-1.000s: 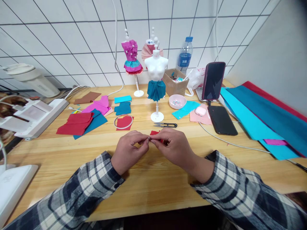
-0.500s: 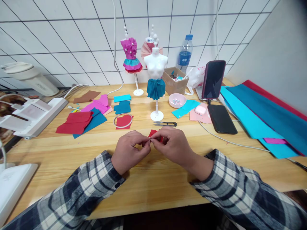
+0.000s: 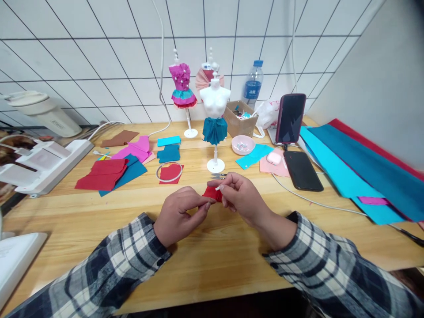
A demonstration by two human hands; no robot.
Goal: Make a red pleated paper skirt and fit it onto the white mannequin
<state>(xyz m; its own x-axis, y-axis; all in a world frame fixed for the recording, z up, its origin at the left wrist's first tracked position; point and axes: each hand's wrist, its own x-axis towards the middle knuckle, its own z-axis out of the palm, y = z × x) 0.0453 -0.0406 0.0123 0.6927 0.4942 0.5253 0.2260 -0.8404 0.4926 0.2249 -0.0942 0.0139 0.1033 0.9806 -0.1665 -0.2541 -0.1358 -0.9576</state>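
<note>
Both my hands meet just above the wooden table near its front. My left hand is closed, its thumb and fingers pinching the lower edge of a small red fabric piece. My right hand is closed too, pinching the same red piece from the right, with something thin and pale at its fingertips that I cannot make out. Small black scissors lie just beyond my right hand, partly hidden by it. A white doll mannequin in a teal pleated skirt stands behind them.
Red, teal and pink fabric pieces lie at the left beside a white machine. A white ring rests on a red scrap. A bead bowl, cardboard box, water bottle, two phones and large fabric sheets fill the right.
My right hand has lifted up and slightly away from the left, exposing more of the red fabric piece between them. The view has tilted downward a little.
</note>
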